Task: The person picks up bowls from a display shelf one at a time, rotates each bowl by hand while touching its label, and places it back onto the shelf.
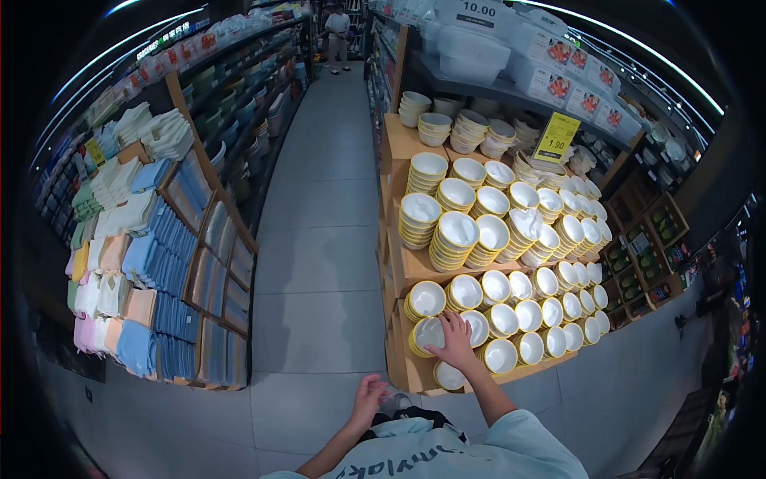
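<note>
My right hand [456, 343] reaches over the lowest tier of the display. Its fingers are spread, the thumb over a white bowl with a yellow rim [428, 332] and the fingertips near the bowl beside it [476, 326]. Part of both bowls is hidden by the hand. Below the wrist another white bowl [448, 375] stands at the front corner. In front of my body, over the aisle floor, hovers my left hand [369, 399], holding nothing, its fingers slightly bent and apart.
Stacked bowls fill the tiered wooden display [415, 262], with a yellow price sign [556, 136] above. Folded towels [167, 275] are piled on the left rack. Between them runs a tiled aisle [319, 239], where a person [337, 36] stands at the far end.
</note>
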`<state>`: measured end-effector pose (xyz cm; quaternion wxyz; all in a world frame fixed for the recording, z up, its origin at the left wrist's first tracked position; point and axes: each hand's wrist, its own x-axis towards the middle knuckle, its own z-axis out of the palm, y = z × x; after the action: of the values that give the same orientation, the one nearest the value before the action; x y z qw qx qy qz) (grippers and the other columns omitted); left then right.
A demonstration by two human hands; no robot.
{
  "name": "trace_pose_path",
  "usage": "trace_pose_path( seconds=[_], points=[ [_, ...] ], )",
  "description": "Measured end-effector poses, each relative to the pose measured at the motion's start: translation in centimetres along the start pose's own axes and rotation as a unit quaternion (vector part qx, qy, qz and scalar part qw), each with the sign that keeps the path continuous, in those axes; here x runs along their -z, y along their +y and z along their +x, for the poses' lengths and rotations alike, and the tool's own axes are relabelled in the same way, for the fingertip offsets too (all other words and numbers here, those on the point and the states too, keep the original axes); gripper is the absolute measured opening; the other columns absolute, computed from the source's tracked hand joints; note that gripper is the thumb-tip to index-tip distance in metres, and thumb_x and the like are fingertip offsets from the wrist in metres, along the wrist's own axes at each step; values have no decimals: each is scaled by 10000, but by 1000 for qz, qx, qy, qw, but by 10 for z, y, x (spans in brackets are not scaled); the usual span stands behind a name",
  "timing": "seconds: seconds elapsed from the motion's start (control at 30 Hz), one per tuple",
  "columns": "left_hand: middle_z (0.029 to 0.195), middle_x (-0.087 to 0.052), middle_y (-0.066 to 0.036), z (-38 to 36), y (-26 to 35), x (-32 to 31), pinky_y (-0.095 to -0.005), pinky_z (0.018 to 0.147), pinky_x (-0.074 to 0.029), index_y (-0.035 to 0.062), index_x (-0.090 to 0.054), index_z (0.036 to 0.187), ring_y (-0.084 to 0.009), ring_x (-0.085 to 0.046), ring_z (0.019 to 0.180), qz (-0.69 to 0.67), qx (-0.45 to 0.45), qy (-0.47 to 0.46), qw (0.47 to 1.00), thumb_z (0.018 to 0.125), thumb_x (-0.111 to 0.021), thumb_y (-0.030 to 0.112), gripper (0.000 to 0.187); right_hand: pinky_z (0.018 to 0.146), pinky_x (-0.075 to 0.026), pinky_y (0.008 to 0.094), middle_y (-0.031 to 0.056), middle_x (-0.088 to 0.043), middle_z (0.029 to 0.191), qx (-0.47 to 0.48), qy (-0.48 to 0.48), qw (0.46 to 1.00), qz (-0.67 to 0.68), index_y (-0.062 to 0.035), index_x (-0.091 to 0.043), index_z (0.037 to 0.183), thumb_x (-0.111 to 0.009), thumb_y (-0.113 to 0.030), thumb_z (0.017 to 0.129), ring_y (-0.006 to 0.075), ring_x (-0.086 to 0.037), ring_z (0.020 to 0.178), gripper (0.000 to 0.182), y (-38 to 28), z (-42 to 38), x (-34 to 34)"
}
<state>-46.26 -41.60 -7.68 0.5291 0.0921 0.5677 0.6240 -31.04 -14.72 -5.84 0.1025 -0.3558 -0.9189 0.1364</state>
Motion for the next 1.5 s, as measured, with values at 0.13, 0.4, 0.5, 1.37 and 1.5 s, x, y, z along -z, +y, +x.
trace_pose_path(
  seconds=[0.13, 0.4, 0.5, 1.37, 1.5],
  points=[
    [1151, -628, -87, 4, 6, 2, -331, 818, -514, 80, -523, 1298, -198, -658, 973, 5, 8, -2, 1000, 1015, -558, 150, 293, 1159, -252, 611, 202, -398, 1519, -17, 78, 994, 71, -82, -456, 1475, -799, -449, 824, 400, -336, 1450, 822, 6, -16, 9],
    [1087, -672, -55, 17, 5, -23, -294, 801, -508, 72, -598, 1208, -162, -665, 976, 22, 23, -50, 998, 1030, -573, 173, 206, 1106, -374, 510, 195, -514, 1432, -59, 193, 973, 115, -60, -594, 1319, -801, -230, 846, 394, -487, 1322, 544, 28, -46, 41],
    [1107, -679, -74, 25, -2, -43, -318, 829, -523, 67, -615, 1189, -175, -663, 985, 43, 19, -67, 997, 1037, -554, 180, 199, 1096, -408, 481, 197, -517, 1416, -66, 207, 971, 104, -66, -610, 1291, -780, -166, 856, 401, -495, 1317, 477, 44, -55, 63],
    [771, -575, -13, 42, -156, -416, -236, 674, -457, 36, -562, 872, -79, -537, 709, 76, -60, -134, 986, 1005, -537, 64, 139, 905, -533, 416, 176, -669, 1086, -131, 151, 955, 218, -1, -660, 1146, -722, -74, 883, 353, -662, 1017, 280, 392, -175, 174],
    [844, -608, -34, 30, -156, -439, -255, 734, -509, 9, -583, 947, -98, -590, 772, 152, -40, -216, 964, 1016, -555, 90, 109, 846, -538, 420, 160, -681, 995, -150, 112, 949, 254, 3, -670, 1117, -706, -76, 898, 337, -672, 939, 236, 401, -193, 167]
  ],
)
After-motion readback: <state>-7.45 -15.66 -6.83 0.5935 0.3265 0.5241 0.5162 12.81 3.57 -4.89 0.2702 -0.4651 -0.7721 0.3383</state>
